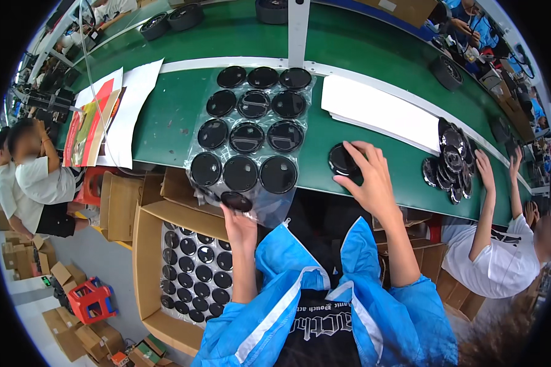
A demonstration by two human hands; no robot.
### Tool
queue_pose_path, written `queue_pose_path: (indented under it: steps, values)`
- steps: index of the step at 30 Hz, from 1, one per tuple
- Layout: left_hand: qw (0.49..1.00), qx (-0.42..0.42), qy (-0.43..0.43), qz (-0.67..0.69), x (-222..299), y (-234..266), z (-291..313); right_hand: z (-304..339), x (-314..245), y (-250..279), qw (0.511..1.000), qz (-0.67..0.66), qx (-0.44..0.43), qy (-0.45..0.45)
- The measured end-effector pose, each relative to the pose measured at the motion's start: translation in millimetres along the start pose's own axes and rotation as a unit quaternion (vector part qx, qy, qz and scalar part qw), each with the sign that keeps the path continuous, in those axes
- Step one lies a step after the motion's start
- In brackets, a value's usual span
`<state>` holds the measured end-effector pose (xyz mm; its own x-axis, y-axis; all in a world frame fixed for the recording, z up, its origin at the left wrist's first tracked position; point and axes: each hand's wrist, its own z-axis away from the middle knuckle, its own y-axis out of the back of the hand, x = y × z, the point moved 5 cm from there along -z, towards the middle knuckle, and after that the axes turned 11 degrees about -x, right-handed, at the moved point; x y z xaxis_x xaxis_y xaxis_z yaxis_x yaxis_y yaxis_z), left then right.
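My right hand [375, 182] has its thumb and fingertips around the rim of a glossy black round cap [340, 160] on the green bench. At the bench's near edge, my left hand [241, 227] grips another black round cap [236, 201], which is tilted. Above it, several matching caps [247, 136] lie in rows on a clear plastic sheet [197, 145], whose near end hangs over the edge. Some fingers of the left hand are hidden by its cap.
Below left stands an open cardboard box [146, 269] with rows of black caps inside. A white paper stack [379, 113] and a heap of black discs [452, 160] lie to the right, beside a co-worker's hands [485, 171]. Printed sheets [98, 122] lie at left; dark wheels [185, 17] stand beyond the rail.
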<state>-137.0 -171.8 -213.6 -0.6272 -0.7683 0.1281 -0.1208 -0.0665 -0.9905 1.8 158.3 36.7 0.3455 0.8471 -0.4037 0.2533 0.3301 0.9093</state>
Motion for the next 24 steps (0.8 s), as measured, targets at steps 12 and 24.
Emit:
queue_pose_path:
  steps: [12, 24]
  values:
    - [0.954, 0.097, -0.125, -0.256, 10.4, -106.7, 14.9, -6.0, -92.4, -9.0, 0.988, -0.088, 0.113, 0.058]
    - [0.91, 0.194, -0.03, -0.365, 25.4, -60.6, 3.6, -33.9, -142.6, -16.4, 0.925, -0.342, 0.107, 0.125]
